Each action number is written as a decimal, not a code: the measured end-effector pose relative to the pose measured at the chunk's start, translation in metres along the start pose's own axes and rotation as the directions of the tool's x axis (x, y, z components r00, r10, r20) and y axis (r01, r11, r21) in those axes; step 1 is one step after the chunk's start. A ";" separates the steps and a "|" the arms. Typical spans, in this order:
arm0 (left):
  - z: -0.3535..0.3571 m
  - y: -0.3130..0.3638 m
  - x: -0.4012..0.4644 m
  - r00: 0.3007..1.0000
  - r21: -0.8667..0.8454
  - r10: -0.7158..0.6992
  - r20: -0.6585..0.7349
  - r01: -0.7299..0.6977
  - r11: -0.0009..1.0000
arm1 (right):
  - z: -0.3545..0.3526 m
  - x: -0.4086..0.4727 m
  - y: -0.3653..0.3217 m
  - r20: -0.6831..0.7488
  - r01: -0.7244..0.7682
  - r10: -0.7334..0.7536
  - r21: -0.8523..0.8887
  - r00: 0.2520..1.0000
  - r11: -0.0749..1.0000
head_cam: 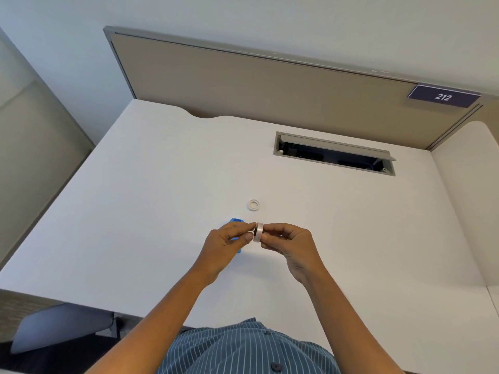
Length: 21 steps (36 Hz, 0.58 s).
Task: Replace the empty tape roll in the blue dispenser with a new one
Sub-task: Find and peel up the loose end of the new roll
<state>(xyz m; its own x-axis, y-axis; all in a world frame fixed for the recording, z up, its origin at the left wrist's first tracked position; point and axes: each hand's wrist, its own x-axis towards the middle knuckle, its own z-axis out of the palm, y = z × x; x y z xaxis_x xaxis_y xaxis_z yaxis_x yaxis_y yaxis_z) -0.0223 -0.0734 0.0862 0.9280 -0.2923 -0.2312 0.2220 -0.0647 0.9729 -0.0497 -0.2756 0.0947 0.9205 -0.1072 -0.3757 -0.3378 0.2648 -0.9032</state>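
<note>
A new roll of clear tape [258, 232] is held on edge above the white desk [162, 184], pinched between both hands. My left hand [229, 242] grips its left face with thumb and fingertips. My right hand [286, 242] grips the right face. The blue dispenser [236, 221] lies on the desk under my left hand; only its far end and a sliver near my palm show. An empty white tape core [253, 205] lies flat on the desk just beyond the hands.
An open cable tray slot [334, 155] is cut into the desk at the back right. A beige partition panel [256, 87] with a "212" sign [444, 96] stands behind the desk. The desk's front edge runs near my striped shirt.
</note>
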 end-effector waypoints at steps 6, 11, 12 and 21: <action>0.002 0.000 0.005 1.000 -0.008 0.022 -0.019 -0.022 1.000 | 0.000 0.001 -0.004 0.023 0.016 -0.016 -0.010 1.000 1.000; 0.003 0.005 0.007 0.997 -0.048 0.064 -0.036 -0.065 0.997 | 0.001 0.002 -0.009 0.038 0.027 -0.027 -0.008 0.999 1.000; 0.003 0.006 0.008 0.997 -0.052 0.071 -0.042 -0.073 0.996 | 0.001 0.002 -0.010 0.040 0.027 -0.026 -0.010 0.999 1.000; 0.005 0.007 0.012 0.994 -0.055 0.087 -0.061 -0.091 0.994 | 0.002 0.003 -0.017 0.037 0.029 -0.028 -0.007 0.999 1.000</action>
<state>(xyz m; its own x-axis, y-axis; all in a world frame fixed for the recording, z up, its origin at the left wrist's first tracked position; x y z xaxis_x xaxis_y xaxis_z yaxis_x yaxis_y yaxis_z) -0.0113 -0.0820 0.0902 0.9602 -0.2385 -0.1450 0.1530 0.0151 0.9881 -0.0409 -0.2786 0.1098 0.9363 -0.0796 -0.3421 -0.3127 0.2546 -0.9151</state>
